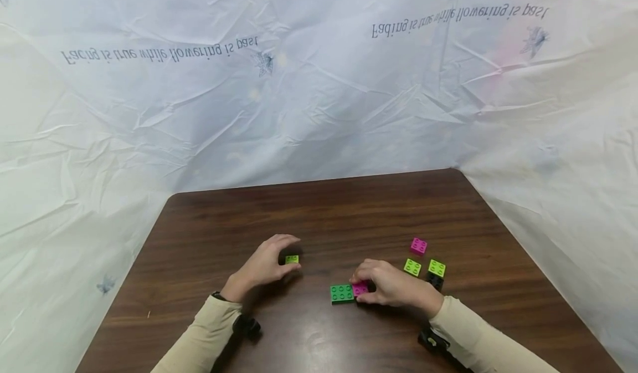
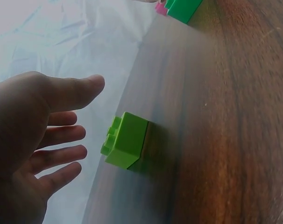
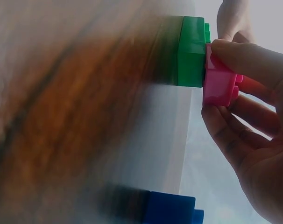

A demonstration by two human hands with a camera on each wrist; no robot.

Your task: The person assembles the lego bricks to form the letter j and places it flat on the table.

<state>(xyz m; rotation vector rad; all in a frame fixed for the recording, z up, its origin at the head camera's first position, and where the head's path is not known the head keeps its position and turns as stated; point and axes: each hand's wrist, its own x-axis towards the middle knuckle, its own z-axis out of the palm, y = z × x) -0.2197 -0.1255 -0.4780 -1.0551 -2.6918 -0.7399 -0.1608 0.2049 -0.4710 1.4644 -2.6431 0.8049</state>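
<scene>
My right hand (image 1: 394, 284) pinches a small pink brick (image 3: 219, 81) between thumb and fingertips. The pink brick is at the right end of a larger green brick (image 1: 341, 293), level with its studded top in the right wrist view. The green brick (image 3: 191, 51) lies on the table. My left hand (image 1: 266, 262) is spread around a lime-green brick (image 1: 292, 259) and holds nothing. In the left wrist view, a gap shows between this hand (image 2: 34, 135) and the lime-green brick (image 2: 127, 140), which sits on the table with its studs up.
On the right of the brown table (image 1: 319, 212) lie another pink brick (image 1: 418, 245), a lime-green brick (image 1: 412, 267) and a second lime-green one (image 1: 437, 267) against a dark brick (image 1: 435, 281). A blue brick (image 3: 169, 207) shows low in the right wrist view. White sheeting (image 1: 319, 112) hangs behind.
</scene>
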